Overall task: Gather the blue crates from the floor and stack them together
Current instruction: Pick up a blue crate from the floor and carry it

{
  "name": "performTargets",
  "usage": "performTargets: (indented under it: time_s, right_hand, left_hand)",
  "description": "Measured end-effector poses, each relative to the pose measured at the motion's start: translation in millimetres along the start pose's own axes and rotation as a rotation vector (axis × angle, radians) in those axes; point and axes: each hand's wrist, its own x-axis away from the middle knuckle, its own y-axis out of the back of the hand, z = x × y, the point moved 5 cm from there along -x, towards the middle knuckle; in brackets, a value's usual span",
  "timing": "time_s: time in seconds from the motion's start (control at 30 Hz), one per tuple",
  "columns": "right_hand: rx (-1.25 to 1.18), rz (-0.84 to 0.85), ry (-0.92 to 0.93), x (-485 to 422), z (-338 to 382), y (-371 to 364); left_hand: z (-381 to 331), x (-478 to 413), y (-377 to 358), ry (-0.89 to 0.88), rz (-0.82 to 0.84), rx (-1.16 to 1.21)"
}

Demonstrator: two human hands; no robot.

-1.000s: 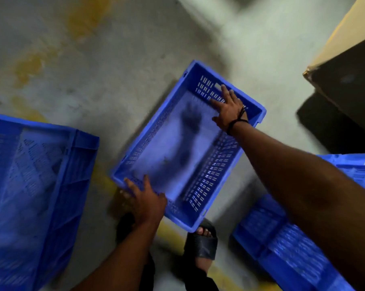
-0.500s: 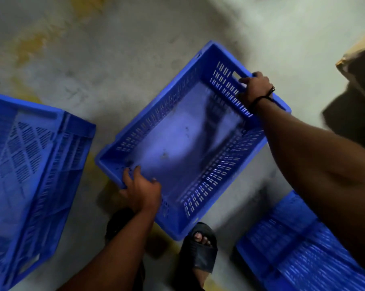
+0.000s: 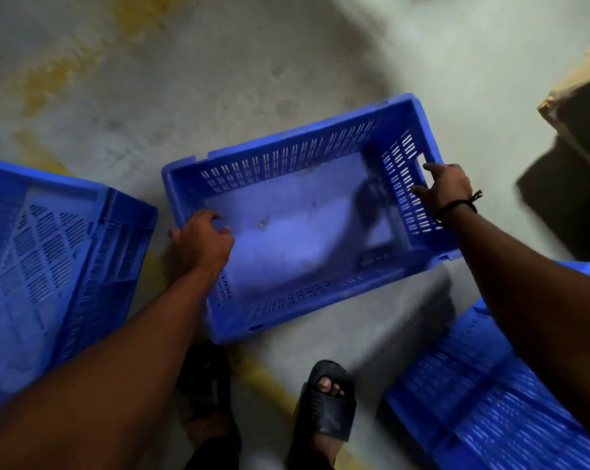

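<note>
Three blue crates show, none stacked yet. The middle crate [image 3: 287,239] sits open side up between both sets of fingers, apparently lifted off the concrete floor [image 3: 219,79]. The left hand [image 3: 202,245] curls over its left end wall and the right hand [image 3: 446,191] hooks the right end's handle slot. A second crate [image 3: 49,266] lies outside the left fingers and a third crate [image 3: 473,401] behind the right wrist. Stacking all three looks left to do.

Middle crate [image 3: 287,239] between two crates
</note>
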Motion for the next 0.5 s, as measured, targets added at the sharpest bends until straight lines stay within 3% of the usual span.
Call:
performTargets:
  time_s: [0.13, 0.2, 0.3, 0.5]
  right_hand:
    - [0.022, 0.043, 0.045, 2.3, -2.3, -1.6]
    - [0.04, 0.047, 0.116, -5.0, 2.1, 6.2]
    - [0.017, 0.104, 0.196, -17.9, 8.4, 10.4]
    - [0.042, 0.046, 0.128, -18.9, 4.0, -1.8]
  left_hand:
    - [10.5, 15.8, 4.4, -0.141, -0.122, 0.041]
    - [27.3, 26.1, 3.2, -0.032, -0.181, 0.142]
    - [44.0, 28.1, -8.7, 0.197, -0.143, 0.304]
    - [38.6, 14.3, -9.3, 0.205, -0.152, 0.189]
